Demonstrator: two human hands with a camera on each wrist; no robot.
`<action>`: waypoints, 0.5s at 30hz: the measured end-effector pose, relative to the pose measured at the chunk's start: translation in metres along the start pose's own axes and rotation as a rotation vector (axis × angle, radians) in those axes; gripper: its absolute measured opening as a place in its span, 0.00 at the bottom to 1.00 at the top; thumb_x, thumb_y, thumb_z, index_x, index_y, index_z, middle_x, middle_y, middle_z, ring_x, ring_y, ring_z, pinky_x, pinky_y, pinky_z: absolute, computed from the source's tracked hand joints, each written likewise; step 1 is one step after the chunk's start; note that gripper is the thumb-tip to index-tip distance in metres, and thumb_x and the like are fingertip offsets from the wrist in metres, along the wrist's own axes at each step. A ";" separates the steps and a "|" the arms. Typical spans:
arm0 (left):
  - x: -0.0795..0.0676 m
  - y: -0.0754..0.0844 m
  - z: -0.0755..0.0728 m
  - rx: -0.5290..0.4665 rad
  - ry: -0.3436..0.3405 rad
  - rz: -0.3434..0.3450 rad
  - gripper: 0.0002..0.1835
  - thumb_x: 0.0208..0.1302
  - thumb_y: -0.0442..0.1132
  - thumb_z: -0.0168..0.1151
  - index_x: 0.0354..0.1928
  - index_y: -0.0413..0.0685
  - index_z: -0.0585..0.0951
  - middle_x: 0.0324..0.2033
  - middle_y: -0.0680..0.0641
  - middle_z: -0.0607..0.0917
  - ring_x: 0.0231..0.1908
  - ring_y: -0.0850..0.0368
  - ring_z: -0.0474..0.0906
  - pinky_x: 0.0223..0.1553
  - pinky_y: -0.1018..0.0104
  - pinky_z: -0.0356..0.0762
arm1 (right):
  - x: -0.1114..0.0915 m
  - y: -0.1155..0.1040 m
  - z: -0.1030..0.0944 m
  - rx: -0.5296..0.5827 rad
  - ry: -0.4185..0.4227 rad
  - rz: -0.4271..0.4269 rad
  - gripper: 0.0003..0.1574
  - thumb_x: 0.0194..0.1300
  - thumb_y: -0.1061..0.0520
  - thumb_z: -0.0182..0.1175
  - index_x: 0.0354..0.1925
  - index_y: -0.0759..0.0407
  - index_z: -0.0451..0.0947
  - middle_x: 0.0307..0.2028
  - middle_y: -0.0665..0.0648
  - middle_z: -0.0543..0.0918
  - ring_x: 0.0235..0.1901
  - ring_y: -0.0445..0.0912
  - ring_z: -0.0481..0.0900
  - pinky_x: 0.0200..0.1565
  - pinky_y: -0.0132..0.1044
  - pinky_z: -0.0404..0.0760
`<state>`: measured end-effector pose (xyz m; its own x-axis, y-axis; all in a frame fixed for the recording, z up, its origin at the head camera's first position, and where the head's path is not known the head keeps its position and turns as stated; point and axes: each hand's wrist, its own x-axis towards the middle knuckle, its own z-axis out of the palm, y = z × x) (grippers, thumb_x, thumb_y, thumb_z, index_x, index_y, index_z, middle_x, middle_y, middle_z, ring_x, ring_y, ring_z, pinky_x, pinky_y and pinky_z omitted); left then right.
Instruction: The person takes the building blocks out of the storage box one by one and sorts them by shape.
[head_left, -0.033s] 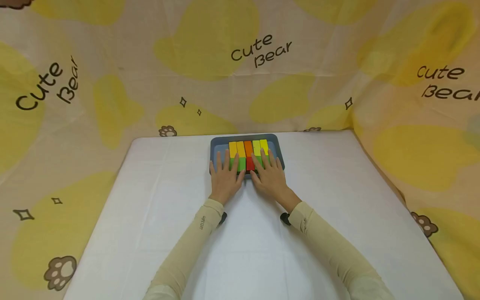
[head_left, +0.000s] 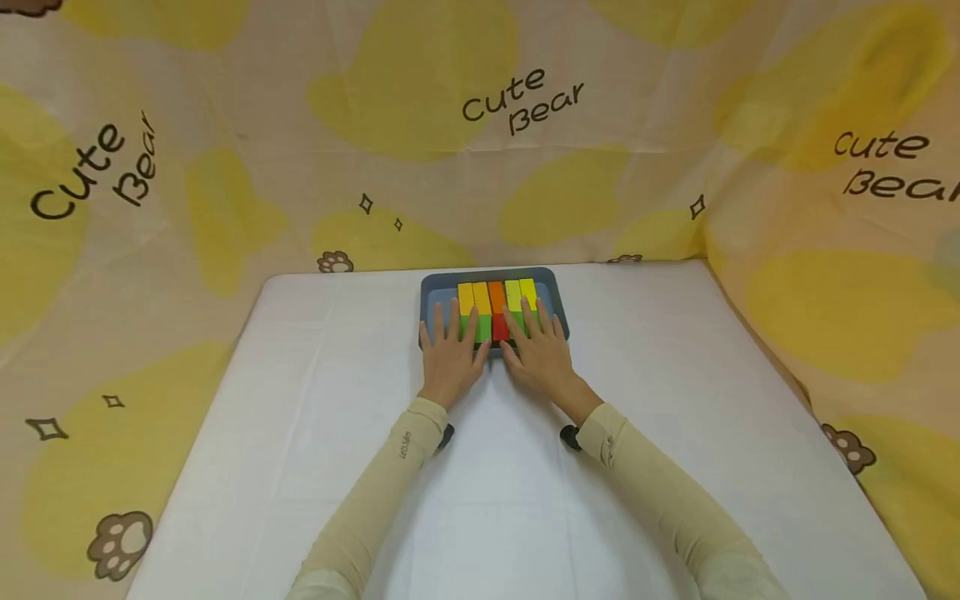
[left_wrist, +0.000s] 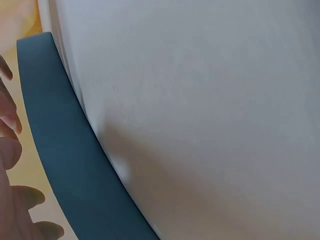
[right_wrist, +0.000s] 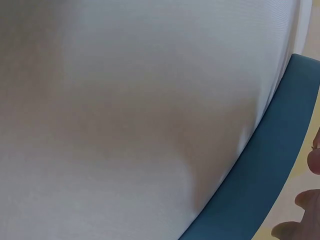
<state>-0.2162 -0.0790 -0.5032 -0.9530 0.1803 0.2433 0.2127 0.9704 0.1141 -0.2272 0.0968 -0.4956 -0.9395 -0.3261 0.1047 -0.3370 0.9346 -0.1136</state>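
A blue-grey tray [head_left: 487,274] stands near the far edge of the table, with coloured blocks in two rows inside it. In the back row are yellow-orange blocks [head_left: 473,296], an orange block [head_left: 497,296] and bright yellow blocks [head_left: 521,293]. Green blocks [head_left: 483,327] and a red block [head_left: 501,327] make up the front row, partly covered by fingers. My left hand [head_left: 452,365] lies palm down over the tray's front left, fingers straight and spread. Likewise spread, my right hand [head_left: 542,358] reaches over the blocks at the front right. Both wrist views show the tray's outer wall [left_wrist: 65,140], with fingertips [right_wrist: 305,220] beyond it.
White cloth covers the table [head_left: 495,517]. A cream curtain [head_left: 420,100] with yellow patches and "Cute Bear" lettering hangs behind and at both sides. Dark wrist-worn devices [head_left: 572,437] show under the cream sleeves [head_left: 408,454].
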 end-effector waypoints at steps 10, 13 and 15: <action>-0.001 -0.029 0.000 -0.320 0.027 -0.072 0.34 0.73 0.51 0.49 0.75 0.45 0.58 0.77 0.36 0.50 0.77 0.38 0.40 0.75 0.36 0.45 | -0.001 0.002 -0.004 0.075 0.054 -0.026 0.39 0.75 0.38 0.42 0.77 0.49 0.53 0.75 0.67 0.55 0.74 0.64 0.52 0.72 0.62 0.61; -0.001 -0.047 0.003 -0.579 0.040 -0.214 0.34 0.72 0.45 0.49 0.76 0.40 0.56 0.76 0.36 0.51 0.77 0.40 0.43 0.77 0.43 0.46 | -0.003 0.012 -0.009 0.152 0.092 -0.032 0.36 0.74 0.42 0.48 0.74 0.53 0.60 0.71 0.68 0.62 0.71 0.64 0.60 0.69 0.59 0.68; -0.001 -0.056 0.005 -0.754 0.030 -0.305 0.34 0.72 0.43 0.48 0.76 0.38 0.54 0.76 0.36 0.53 0.77 0.41 0.46 0.78 0.47 0.47 | -0.005 0.021 -0.012 0.188 0.109 -0.027 0.34 0.73 0.45 0.52 0.71 0.55 0.64 0.69 0.68 0.66 0.68 0.62 0.64 0.66 0.57 0.72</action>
<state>-0.2284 -0.1325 -0.5148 -0.9886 -0.0896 0.1214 0.0427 0.6053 0.7948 -0.2289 0.1198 -0.4865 -0.9214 -0.3237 0.2149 -0.3768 0.8794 -0.2909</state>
